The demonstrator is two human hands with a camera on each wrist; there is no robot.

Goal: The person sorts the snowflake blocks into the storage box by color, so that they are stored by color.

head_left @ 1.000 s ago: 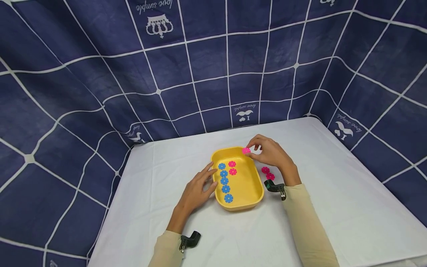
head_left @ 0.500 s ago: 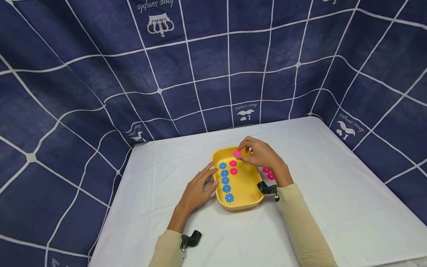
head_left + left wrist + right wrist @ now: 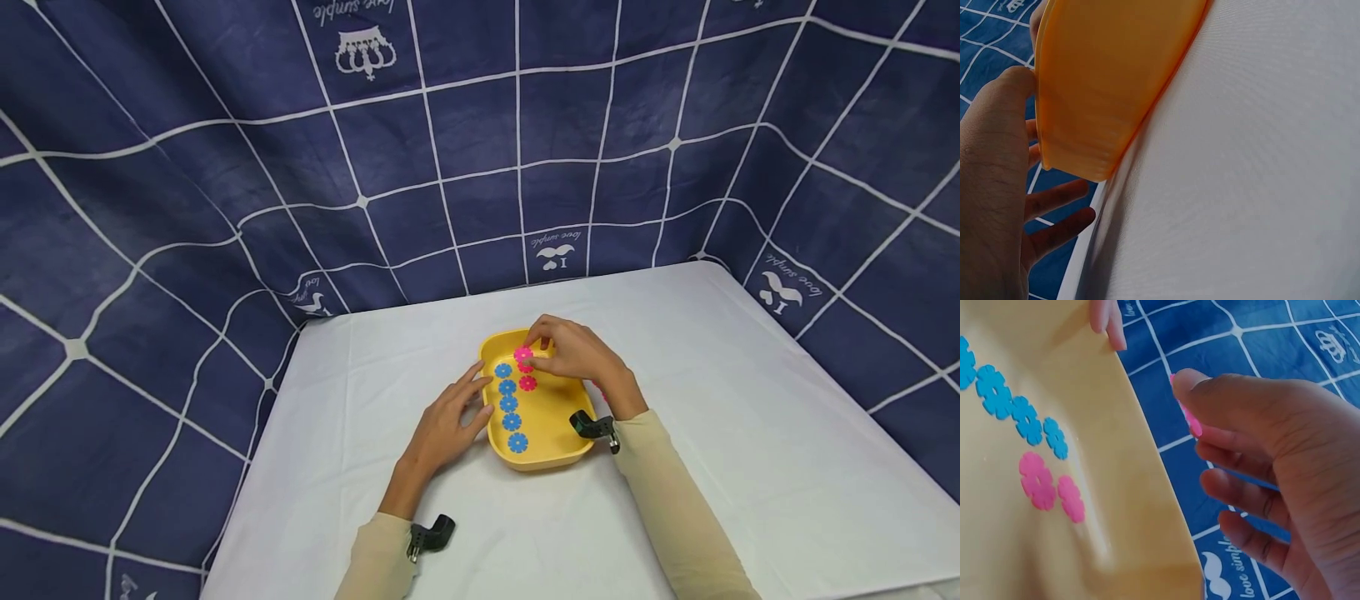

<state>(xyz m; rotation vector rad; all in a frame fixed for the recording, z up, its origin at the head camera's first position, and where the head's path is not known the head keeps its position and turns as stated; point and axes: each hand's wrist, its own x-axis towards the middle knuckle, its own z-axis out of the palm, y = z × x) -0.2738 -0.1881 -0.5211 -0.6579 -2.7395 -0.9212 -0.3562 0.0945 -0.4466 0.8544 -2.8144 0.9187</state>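
A yellow plastic tray (image 3: 553, 433) sits on the table. My left hand (image 3: 444, 423) rests at its left rim, fingers mostly straight and spread; in the left wrist view the thumb touches the rim beside the tray's outer wall (image 3: 1110, 69). Over the tray's far end, my right hand (image 3: 579, 350) pinches a pink snowflake disc (image 3: 1194, 424) between thumb and forefinger. Inside, several blue snowflake discs (image 3: 509, 403) form a column along the left. Two pink snowflake discs (image 3: 528, 383) lie beside the column's far end; the held disc partly overlaps the farther one in the head view.
Right of the tray, a loose pink disc (image 3: 603, 392) peeks out, mostly hidden by the right wrist. A white cloth (image 3: 360, 375) covers the table. A dark blue gridded curtain (image 3: 480, 125) hangs behind and at both sides.
My right hand has carried the pink disc left and toward me, from the tray's far right corner to above the pink discs. The left hand has stayed at the rim.
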